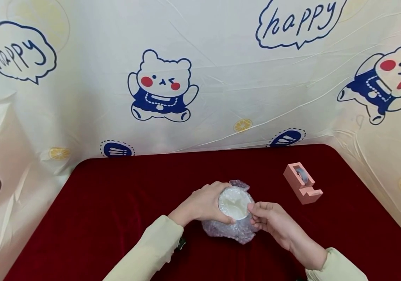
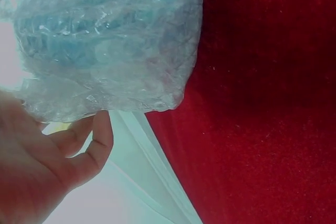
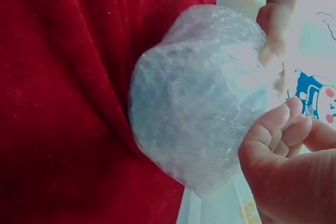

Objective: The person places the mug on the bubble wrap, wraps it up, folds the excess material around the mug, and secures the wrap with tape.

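A round white-topped vessel [image 1: 234,203], its exact kind hidden, is wrapped in clear bubble wrap [image 3: 178,98]. Loose wrap spreads around its lower side in the head view. My left hand [image 1: 207,203] grips it from the left, thumb near the front of the rim. From below, the left wrist view shows curled fingers of the left hand [image 2: 63,156] against the bulky wrap [image 2: 110,51]. At the right side of the rim, my right hand [image 1: 274,220] has thumb and fingers pinched together on the edge of the wrap. A small clear bit shows by those fingertips [image 3: 295,109]; wrap or tape, I cannot tell.
A pink tape dispenser [image 1: 302,185] with a roll of tape stands to the right, beyond the right hand. Dark red cloth [image 1: 116,203] covers the table. A white printed curtain [image 1: 221,78] hangs behind and at both sides.
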Available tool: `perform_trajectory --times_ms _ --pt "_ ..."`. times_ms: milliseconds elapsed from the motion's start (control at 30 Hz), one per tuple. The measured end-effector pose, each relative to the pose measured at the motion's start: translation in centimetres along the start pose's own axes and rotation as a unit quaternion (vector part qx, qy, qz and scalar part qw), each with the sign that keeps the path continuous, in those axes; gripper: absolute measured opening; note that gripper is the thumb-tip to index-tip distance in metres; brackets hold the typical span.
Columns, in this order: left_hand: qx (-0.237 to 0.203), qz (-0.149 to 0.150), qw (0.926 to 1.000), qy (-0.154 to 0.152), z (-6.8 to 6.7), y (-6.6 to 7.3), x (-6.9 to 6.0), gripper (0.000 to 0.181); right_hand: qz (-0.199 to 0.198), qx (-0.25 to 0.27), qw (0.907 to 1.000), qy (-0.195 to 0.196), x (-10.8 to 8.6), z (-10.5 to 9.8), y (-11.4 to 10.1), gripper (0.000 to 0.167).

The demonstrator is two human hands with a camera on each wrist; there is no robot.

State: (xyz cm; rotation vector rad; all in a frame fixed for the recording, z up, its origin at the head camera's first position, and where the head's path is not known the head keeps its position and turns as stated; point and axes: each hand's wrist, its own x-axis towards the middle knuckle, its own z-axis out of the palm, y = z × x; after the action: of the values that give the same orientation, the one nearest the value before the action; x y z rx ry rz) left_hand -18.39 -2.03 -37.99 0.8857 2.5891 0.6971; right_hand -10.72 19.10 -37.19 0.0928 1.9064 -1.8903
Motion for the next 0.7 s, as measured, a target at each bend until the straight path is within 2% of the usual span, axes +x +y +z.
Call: perform_trajectory --times_ms 100,200,400,533,700 --pt "0.002 0.001 1.0 -0.002 0.0 -0.1 0.1 0.092 -0.011 -0.07 0.9969 0.035 -0.1 0.2 -0.4 0.024" --pt "0.003 0.0 1.0 -0.006 0.1 -0.2 0.1 0.092 -0.017 -0.138 0.9883 0.063 -0.1 0.1 -1.1 0.027" --pt "-0.001 -0.005 0.9999 -0.009 0.1 -0.2 0.1 0.093 0.002 -0.192 0.98 0.051 -0.3 -0.8 -1.8 0.025" --pt "-0.001 -0.007 0.9999 -0.01 0.1 -0.1 0.1 0.092 0.007 -0.187 0.9822 0.023 -0.4 -1.2 -1.6 0.026" --pt "-0.002 -0.006 1.0 -0.006 0.1 -0.1 0.1 0.092 0.019 -0.109 0.9937 -0.016 -0.4 -1.7 -1.3 0.029"
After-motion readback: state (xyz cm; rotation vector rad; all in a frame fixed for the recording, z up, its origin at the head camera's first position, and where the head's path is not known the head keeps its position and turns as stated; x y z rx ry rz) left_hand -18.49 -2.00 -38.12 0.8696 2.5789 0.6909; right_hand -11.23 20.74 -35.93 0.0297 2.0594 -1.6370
